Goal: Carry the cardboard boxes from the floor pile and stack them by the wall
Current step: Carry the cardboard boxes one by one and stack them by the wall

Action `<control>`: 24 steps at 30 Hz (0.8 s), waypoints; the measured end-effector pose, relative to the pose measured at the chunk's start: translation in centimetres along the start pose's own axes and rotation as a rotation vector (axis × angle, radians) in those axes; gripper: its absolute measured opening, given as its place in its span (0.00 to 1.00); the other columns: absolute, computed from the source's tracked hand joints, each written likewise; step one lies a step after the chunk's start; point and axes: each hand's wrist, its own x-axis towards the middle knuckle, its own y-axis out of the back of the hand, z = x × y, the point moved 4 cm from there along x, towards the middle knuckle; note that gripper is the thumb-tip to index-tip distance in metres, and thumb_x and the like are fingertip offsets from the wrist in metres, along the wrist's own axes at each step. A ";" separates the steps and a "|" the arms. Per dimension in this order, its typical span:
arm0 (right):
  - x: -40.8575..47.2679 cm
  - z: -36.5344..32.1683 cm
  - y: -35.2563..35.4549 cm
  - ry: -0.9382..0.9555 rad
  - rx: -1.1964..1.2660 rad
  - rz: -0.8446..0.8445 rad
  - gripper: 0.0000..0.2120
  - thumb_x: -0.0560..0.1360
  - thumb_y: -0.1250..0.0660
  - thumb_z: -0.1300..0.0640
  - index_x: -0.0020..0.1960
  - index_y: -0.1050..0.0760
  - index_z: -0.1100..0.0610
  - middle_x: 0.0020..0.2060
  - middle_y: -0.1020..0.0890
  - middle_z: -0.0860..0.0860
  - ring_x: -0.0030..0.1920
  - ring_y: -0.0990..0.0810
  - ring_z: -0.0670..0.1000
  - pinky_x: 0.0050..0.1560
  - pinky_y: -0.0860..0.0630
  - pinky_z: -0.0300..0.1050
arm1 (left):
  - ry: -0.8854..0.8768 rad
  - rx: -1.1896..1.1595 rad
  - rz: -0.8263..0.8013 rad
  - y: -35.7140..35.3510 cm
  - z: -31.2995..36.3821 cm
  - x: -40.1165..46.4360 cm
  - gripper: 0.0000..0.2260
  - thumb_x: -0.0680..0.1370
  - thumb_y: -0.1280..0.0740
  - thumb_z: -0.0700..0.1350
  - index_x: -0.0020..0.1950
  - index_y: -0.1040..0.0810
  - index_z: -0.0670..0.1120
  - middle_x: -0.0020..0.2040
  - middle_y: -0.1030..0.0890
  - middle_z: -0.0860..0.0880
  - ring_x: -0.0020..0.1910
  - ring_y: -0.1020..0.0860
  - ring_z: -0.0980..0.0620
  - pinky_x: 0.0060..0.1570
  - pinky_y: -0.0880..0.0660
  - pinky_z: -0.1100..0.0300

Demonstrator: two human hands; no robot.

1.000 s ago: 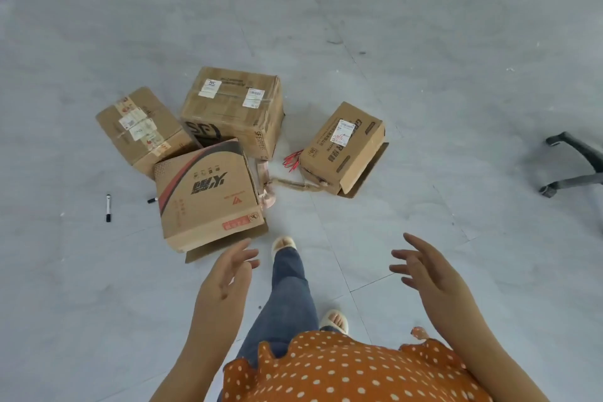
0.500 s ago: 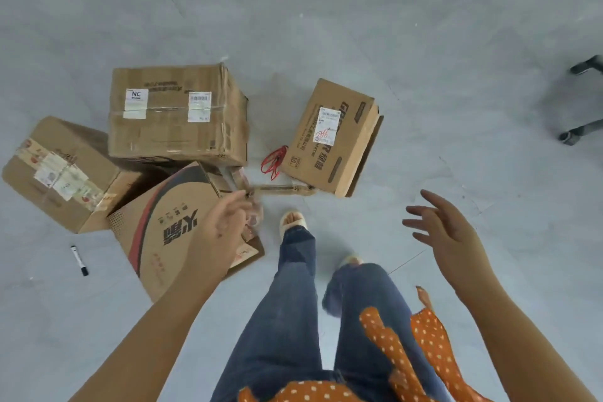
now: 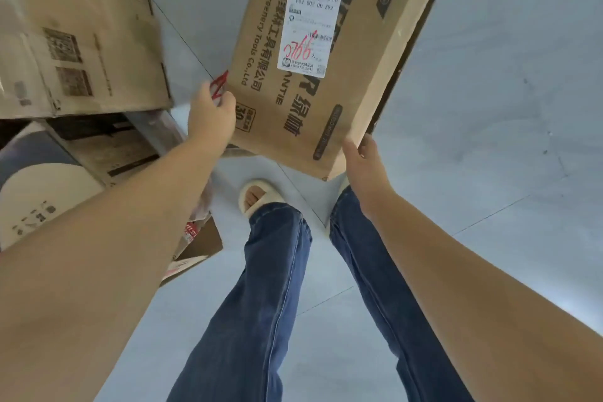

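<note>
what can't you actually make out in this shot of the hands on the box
- Head view: right hand fingers, hidden behind the brown cardboard box with the white shipping label.
- Head view: left hand fingertips, curled out of sight by the red strap.
- Head view: large plain cardboard box, blurred and cut off by the left edge.

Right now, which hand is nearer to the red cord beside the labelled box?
Left. The left hand touches the red cord at the labelled box's left edge; the right hand is at its near right corner, away from it.
</note>
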 end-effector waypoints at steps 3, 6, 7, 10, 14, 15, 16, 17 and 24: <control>3.2 1.0 -2.5 -0.075 0.079 -0.035 0.31 0.80 0.46 0.41 0.79 0.51 0.48 0.73 0.36 0.49 0.69 0.33 0.54 0.59 0.37 0.42 | 0.059 -0.074 -0.066 -2.0 -2.7 2.2 0.19 0.81 0.45 0.54 0.69 0.32 0.49 0.55 0.27 0.53 0.54 0.29 0.52 0.52 0.35 0.57; 4.2 0.9 -3.3 -0.065 0.172 -0.080 0.28 0.80 0.48 0.40 0.78 0.50 0.45 0.68 0.31 0.46 0.61 0.30 0.50 0.56 0.32 0.45 | 0.096 -0.191 -0.103 -2.2 -3.9 2.5 0.20 0.80 0.44 0.57 0.69 0.31 0.51 0.58 0.23 0.52 0.59 0.26 0.51 0.60 0.29 0.52; 3.8 0.6 -3.0 -0.049 0.193 -0.084 0.27 0.81 0.48 0.40 0.77 0.49 0.43 0.64 0.30 0.44 0.59 0.29 0.49 0.56 0.30 0.46 | 0.102 -0.209 -0.111 -1.9 -3.6 2.2 0.21 0.79 0.44 0.58 0.69 0.31 0.50 0.59 0.23 0.51 0.59 0.26 0.50 0.63 0.29 0.49; 1.9 -1.1 -1.5 0.013 0.246 -0.083 0.23 0.81 0.48 0.41 0.75 0.47 0.38 0.59 0.31 0.40 0.56 0.30 0.47 0.54 0.30 0.50 | 0.098 -0.288 -0.091 -0.6 -2.0 0.5 0.17 0.79 0.42 0.57 0.64 0.28 0.51 0.57 0.22 0.52 0.58 0.25 0.52 0.64 0.29 0.47; -3.7 -5.5 1.3 0.154 0.265 -0.045 0.21 0.81 0.46 0.43 0.73 0.41 0.36 0.58 0.26 0.38 0.59 0.27 0.46 0.62 0.29 0.54 | 0.061 -0.470 -0.052 3.4 2.1 -4.1 0.06 0.79 0.40 0.54 0.48 0.24 0.56 0.46 0.20 0.59 0.47 0.24 0.60 0.56 0.25 0.49; -5.5 -6.8 2.0 0.177 0.274 -0.034 0.20 0.80 0.45 0.43 0.72 0.39 0.36 0.58 0.25 0.37 0.60 0.26 0.46 0.63 0.28 0.56 | 0.051 -0.519 -0.052 4.7 3.2 -5.5 0.06 0.79 0.39 0.54 0.48 0.23 0.56 0.45 0.20 0.61 0.45 0.23 0.62 0.52 0.23 0.50; -7.3 -7.9 2.6 0.190 0.291 -0.031 0.20 0.80 0.44 0.43 0.71 0.37 0.36 0.59 0.25 0.38 0.61 0.25 0.46 0.63 0.27 0.58 | 0.046 -0.559 -0.053 6.1 4.3 -7.0 0.06 0.78 0.38 0.54 0.50 0.22 0.57 0.45 0.20 0.62 0.45 0.23 0.63 0.49 0.24 0.52; -9.2 -9.0 3.1 0.196 0.313 -0.035 0.20 0.79 0.44 0.42 0.71 0.37 0.36 0.61 0.24 0.39 0.62 0.25 0.48 0.63 0.27 0.60 | 0.043 -0.588 -0.054 7.7 5.3 -8.6 0.07 0.78 0.38 0.55 0.53 0.22 0.58 0.46 0.20 0.64 0.46 0.24 0.63 0.47 0.26 0.53; -24.4 -14.8 5.8 0.272 0.311 -0.025 0.21 0.79 0.43 0.41 0.71 0.37 0.35 0.57 0.23 0.39 0.58 0.23 0.49 0.57 0.22 0.61 | -0.046 -0.743 -0.009 18.9 9.6 -21.2 0.06 0.79 0.39 0.54 0.52 0.23 0.59 0.41 0.18 0.65 0.41 0.21 0.66 0.47 0.24 0.53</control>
